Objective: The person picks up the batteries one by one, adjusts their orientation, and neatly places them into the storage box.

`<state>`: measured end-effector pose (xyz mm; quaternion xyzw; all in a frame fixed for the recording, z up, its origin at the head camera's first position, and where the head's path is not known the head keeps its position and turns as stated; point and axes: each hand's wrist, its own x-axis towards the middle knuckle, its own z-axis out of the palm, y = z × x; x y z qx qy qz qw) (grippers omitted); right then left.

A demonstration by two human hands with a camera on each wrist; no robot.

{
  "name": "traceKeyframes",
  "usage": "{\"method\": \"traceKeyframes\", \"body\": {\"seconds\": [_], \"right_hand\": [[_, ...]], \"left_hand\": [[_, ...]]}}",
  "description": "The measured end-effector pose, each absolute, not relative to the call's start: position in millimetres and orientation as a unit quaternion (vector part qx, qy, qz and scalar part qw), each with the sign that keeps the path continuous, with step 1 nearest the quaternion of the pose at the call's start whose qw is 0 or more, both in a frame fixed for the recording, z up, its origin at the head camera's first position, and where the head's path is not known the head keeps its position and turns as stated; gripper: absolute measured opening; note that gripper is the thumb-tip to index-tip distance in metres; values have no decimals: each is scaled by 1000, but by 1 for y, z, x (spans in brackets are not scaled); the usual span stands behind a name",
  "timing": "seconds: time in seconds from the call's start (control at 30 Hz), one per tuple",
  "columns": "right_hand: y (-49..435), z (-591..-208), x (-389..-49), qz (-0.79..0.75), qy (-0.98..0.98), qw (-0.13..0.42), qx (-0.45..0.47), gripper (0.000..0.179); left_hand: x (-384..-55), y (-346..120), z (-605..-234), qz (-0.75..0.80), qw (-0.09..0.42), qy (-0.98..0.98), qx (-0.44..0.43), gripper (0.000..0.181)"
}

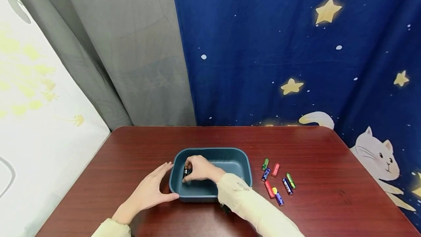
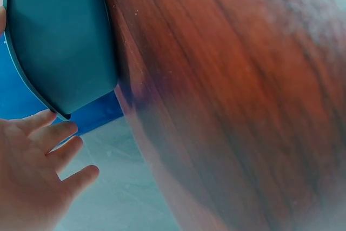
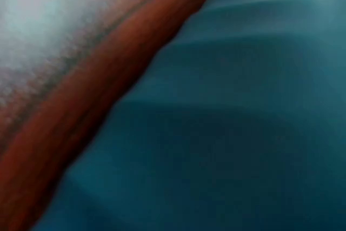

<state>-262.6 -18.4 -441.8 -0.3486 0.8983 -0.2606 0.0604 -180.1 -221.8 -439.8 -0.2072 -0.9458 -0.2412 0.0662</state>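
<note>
while left hand, fingers spread, touches bin, right hand pinches a black battery inside its left end (i see other batteries on the table, right of bin).

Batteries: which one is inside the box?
The black battery pinched by the right hand; the other batteries, red, green or mostly blue, lie on the table.
</note>
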Motion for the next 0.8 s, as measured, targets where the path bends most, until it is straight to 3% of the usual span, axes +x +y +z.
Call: {"method": "traceKeyframes", "body": {"seconds": [0.47, 0.8], "right_hand": [[-36, -441, -261, -220, 908, 82, -346, 37], [-39, -443, -257, -211, 914, 67, -341, 43]], "left_hand": [[-180, -222, -441, -245, 69, -945, -207, 90], [-180, -221, -441, -247, 62, -946, -199, 90]]}}
